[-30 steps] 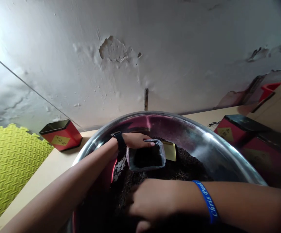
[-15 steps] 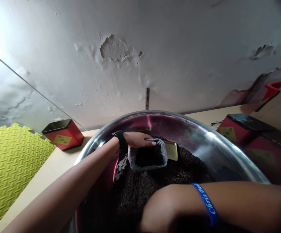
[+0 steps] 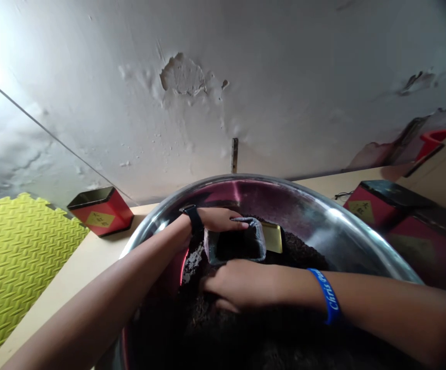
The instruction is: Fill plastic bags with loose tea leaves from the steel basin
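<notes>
A lined, open-topped box (image 3: 235,261) stands in the loose dark tea leaves (image 3: 203,318) inside a big metal basin (image 3: 284,188). My left hand (image 3: 220,220), with a black band at its wrist, is closed on the box's far rim, thumb over the edge. In front of the box, my right hand (image 3: 238,285) reaches in from the right with its fingers curled into the leaves; the fingertips are hidden. A blue wristband (image 3: 326,295) circles that arm. Touching or just behind the box's right side is a flat gold-coloured piece (image 3: 272,238).
A red box with a yellow label (image 3: 105,216) stands on the pale table (image 3: 87,262) left of the basin. More red boxes (image 3: 365,205) are at the right. Yellow foam matting (image 3: 22,267) lies at far left; a peeling wall (image 3: 284,87) rises behind.
My right hand has moved up and forward through the basin to just in front of the lined box. My left hand keeps its hold on the rim.
</notes>
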Motion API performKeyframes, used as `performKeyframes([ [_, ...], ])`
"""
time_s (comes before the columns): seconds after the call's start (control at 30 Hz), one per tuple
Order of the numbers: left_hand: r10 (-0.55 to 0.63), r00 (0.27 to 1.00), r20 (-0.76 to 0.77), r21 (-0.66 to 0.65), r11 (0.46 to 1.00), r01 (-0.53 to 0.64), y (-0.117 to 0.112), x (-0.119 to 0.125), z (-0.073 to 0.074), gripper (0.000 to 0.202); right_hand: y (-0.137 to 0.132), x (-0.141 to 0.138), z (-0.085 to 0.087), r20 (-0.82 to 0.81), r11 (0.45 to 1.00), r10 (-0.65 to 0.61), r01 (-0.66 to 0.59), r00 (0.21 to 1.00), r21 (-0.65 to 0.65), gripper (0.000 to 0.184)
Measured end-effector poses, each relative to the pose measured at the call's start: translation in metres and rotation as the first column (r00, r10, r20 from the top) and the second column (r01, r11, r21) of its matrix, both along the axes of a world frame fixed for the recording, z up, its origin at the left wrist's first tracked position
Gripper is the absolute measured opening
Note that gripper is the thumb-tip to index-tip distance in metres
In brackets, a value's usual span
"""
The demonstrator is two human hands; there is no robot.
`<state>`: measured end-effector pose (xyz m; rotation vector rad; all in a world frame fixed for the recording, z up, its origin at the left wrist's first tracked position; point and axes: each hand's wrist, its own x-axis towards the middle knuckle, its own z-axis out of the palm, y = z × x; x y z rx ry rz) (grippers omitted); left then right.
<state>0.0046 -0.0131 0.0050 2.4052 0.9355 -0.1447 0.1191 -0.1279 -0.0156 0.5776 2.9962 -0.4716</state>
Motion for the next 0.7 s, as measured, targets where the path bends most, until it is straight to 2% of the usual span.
performKeyframes([
  [0.1,0.047,0.999,-0.003,0.021,0.999,-0.047,0.000,-0.001,0.001,0.058,0.008,0.001,0.004,-0.076,0.983,-0.076,0.088,0.994,0.162,0.029],
  [0.17,0.065,0.998,0.009,0.022,0.998,-0.066,-0.002,-0.001,0.003,0.058,0.013,0.002,0.006,-0.108,0.961,-0.142,0.163,0.984,0.222,0.030],
  [0.27,0.051,0.998,0.031,0.009,0.999,-0.051,-0.005,0.000,0.006,0.051,0.027,0.007,0.006,-0.135,0.920,-0.240,0.269,0.961,0.285,0.030],
  [0.4,0.018,1.000,0.002,0.036,0.999,-0.018,-0.008,0.003,0.009,0.044,0.047,0.017,-0.003,-0.056,0.897,-0.317,0.318,0.947,0.307,0.029],
  [0.53,-0.026,0.999,-0.025,0.021,0.999,0.027,-0.006,0.004,0.008,0.048,0.048,0.022,-0.012,-0.037,0.897,-0.324,0.319,0.945,0.305,0.029],
  [0.7,-0.018,0.999,-0.029,-0.009,1.000,0.018,-0.004,0.002,0.005,0.052,0.020,0.009,0.003,-0.170,0.889,-0.214,0.264,0.962,0.374,0.023],
])
